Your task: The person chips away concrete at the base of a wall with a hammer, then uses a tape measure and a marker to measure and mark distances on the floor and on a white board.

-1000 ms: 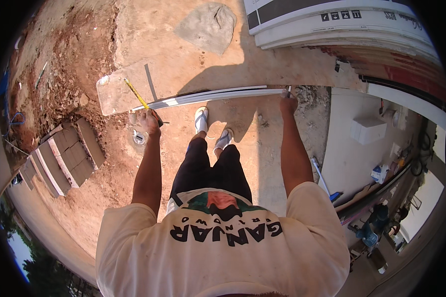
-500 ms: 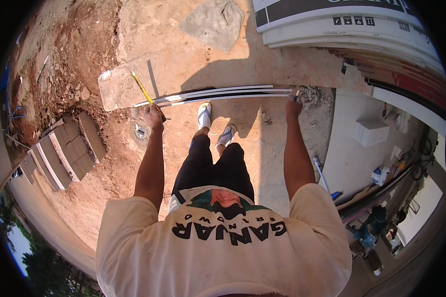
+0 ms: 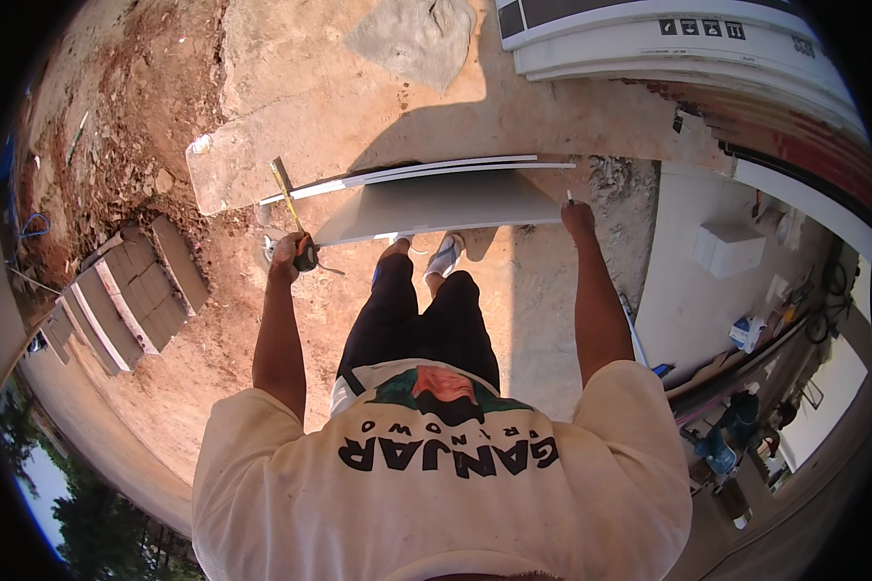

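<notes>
My left hand (image 3: 283,259) is closed around an orange and black tape measure (image 3: 306,254), whose yellow blade (image 3: 286,189) sticks out away from me. Just beside it is the left end of a large, thin grey panel (image 3: 446,201) with white edges, tilted toward me. At its right end my right hand (image 3: 578,223) is closed on the panel's edge, with a small whitish pen-like stick (image 3: 570,198) poking out of the fingers. Behind the tilted panel, other thin panels (image 3: 407,172) stand on edge. My feet are partly hidden under the near panel's edge.
Stacked paving blocks (image 3: 140,290) lie on the left. Flat white cartons (image 3: 601,53) are piled at the far right, and a grey sack (image 3: 417,39) lies ahead. A white box (image 3: 729,254) and tools stand on the right. Rough soil (image 3: 145,126) borders the concrete.
The nearest panel has tipped toward me, away from the others, showing its grey face. Both hands have come nearer to me with it; the tape measure's case has turned into view.
</notes>
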Demonstrator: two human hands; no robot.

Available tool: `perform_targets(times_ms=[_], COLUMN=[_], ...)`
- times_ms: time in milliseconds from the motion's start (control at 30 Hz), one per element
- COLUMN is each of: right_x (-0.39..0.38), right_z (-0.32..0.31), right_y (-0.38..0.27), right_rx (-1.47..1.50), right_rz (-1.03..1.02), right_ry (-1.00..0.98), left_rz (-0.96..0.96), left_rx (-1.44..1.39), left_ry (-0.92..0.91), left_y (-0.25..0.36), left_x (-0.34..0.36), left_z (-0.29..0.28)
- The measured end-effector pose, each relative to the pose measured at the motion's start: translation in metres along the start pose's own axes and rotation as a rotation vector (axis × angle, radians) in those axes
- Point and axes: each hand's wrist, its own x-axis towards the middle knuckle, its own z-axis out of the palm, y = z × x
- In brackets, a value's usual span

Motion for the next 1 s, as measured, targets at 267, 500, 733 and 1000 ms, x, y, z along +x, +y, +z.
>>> perform_targets(times_ms=[267,500,733,1000], right_x=[0.042,0.037,0.018,0.014], right_z=[0.041,0.066,0.062,0.071], right_y=[0.062,0.032,-0.017,-0.009], right_rx=[-0.293,-0.181,-0.033,-0.028], right_rz=[-0.125,0.063,0.226,0.259], right_ry=[-0.382,-0.450,-0.293,-0.223], left_rz=[-0.569,-0.674,-0.678,-0.604], left_rx=[0.218,0.234,0.169,0.193], left_ry=[-0.020,-0.047,0.052,0.022], left_y=[0.001,-0.012,-0.020,-0.041], left_x=[0.029,0.032,0.016,0.028], left_z=[0.017,0.009,0.006,-0.013])
